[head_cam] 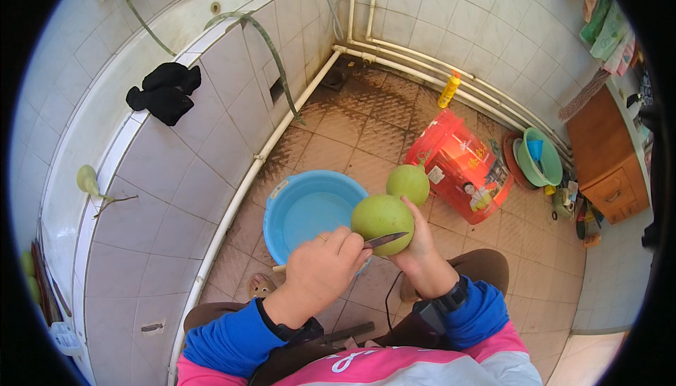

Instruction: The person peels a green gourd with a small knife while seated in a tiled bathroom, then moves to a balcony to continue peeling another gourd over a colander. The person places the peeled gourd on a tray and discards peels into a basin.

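A green bottle gourd (382, 222) with a round lower bulb and a smaller upper bulb is held over the floor by my right hand (422, 254), whose palm and fingers support its right side. My left hand (325, 259) grips a small knife (387, 239), and the dark blade lies against the lower bulb. The knife's handle is mostly hidden in the fingers. Beneath and to the left of the gourd stands a light blue plastic basin (311, 209) on the tiled floor.
A red plastic bucket (465, 167) lies tilted behind the gourd, near a yellow bottle (449, 89). Green basin (552, 156) and wooden cabinet (607, 159) stand at right. Along the left runs a bathtub (119, 138) bearing black cloth items (165, 93), a small gourd (87, 180) and a hose (272, 51).
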{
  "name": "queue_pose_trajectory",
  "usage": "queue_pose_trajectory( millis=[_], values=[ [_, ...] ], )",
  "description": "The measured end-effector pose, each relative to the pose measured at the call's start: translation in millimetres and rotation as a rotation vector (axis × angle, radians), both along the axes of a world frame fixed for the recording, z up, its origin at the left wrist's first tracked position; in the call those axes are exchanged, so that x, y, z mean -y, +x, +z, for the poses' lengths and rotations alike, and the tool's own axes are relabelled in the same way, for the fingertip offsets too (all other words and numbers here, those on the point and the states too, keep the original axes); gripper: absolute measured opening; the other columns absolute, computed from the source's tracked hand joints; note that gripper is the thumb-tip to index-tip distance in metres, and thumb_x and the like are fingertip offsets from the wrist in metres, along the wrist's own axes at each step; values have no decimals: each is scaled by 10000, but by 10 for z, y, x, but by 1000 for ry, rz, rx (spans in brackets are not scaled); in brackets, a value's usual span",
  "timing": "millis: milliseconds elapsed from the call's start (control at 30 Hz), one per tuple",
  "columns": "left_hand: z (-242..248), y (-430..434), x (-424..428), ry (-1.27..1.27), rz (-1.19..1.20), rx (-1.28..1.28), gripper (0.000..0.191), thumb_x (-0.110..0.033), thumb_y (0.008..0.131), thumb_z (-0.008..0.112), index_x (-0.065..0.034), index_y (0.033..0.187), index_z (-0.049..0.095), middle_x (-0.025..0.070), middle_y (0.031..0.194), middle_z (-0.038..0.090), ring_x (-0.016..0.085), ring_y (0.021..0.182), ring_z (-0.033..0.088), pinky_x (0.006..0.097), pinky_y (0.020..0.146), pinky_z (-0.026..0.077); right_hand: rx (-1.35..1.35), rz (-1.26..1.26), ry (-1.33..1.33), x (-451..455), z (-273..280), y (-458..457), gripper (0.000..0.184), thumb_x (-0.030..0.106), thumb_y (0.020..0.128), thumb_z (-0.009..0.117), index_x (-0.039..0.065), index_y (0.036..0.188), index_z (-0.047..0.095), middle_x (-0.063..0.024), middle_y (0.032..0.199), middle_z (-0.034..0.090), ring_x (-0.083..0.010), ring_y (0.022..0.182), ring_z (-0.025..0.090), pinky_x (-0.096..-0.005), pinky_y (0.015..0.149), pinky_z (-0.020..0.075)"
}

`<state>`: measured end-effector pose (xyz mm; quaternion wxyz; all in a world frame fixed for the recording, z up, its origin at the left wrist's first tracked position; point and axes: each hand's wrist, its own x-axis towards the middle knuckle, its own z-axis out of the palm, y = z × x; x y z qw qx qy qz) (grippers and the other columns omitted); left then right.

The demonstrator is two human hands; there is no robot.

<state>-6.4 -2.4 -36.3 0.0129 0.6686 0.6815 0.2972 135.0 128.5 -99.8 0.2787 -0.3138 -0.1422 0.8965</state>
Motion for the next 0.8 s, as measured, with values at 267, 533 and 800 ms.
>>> queue_pose_trajectory(
  millis=[267,533,800],
  values=[
    [7,28,-1,-1,18,-54,218,-251,840,693,-95,839,541,81,762,550,274,686,607,393,559,492,42,1,-11,8,18,-31,398,397,1003,471,66,1203,564,-113,1178,642,-265,1096,605,-431,971,475],
    [-67,70,42,23,-58,-57,231,-277,839,695,-99,844,548,66,775,540,259,671,601,377,535,484,54,-20,2,9,-28,4,389,403,995,463,75,1142,612,-104,1099,680,-270,1013,644,-429,909,516],
    [-71,-44,21,50,93,422,619,-412,778,729,-27,1204,496,201,1152,491,396,918,558,481,729,482,-141,172,162,158,8,-119,525,483,989,411,91,1323,514,-118,1303,571,-294,1196,551,-450,1025,452]
  ],
)
